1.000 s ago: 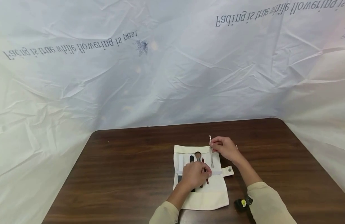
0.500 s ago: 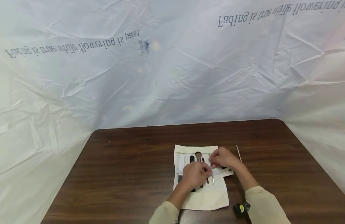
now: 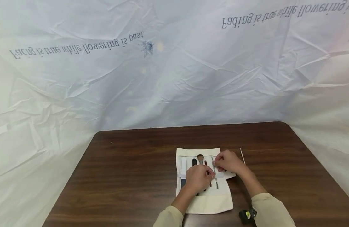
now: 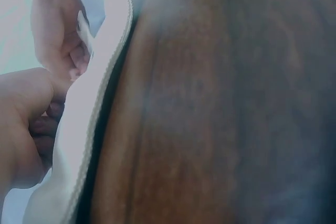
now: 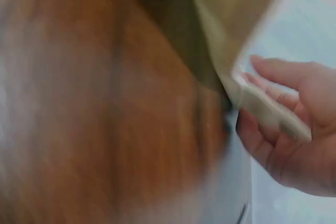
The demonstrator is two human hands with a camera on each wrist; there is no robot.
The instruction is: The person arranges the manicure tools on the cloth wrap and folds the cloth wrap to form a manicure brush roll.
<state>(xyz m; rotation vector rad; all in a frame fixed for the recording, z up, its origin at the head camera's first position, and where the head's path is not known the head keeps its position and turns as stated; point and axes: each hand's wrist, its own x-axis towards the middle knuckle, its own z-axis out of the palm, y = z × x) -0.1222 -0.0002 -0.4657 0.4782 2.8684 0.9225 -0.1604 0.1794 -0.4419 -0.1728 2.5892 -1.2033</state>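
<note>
A cream fabric tool roll (image 3: 208,205) lies unfolded on the table, with a pale elastic band (image 3: 221,174) across it. My left hand (image 3: 198,179) lies over the roll's middle, its thumb and forefinger pinching the band. My right hand (image 3: 229,161), just right of it, pinches the upper part of a thin metal cuticle pusher (image 3: 216,182), whose lower end reaches past the band. Left of the pusher, the band holds a white nail file (image 3: 183,165), a black-tipped tool (image 3: 194,162), a soft brush (image 3: 200,158) and a slim reddish stick (image 3: 210,184). My left hand partly covers these.
Another thin metal tool (image 3: 242,155) lies on the brown wooden table (image 3: 129,176) beyond my right forearm. The roll's side strap (image 5: 273,109) is close to my right fingers. A wrinkled white sheet (image 3: 163,78) hangs behind the table.
My right hand has come down and nearer to me, bringing the cuticle pusher from above the band to below it. The left hand stays at the band.
</note>
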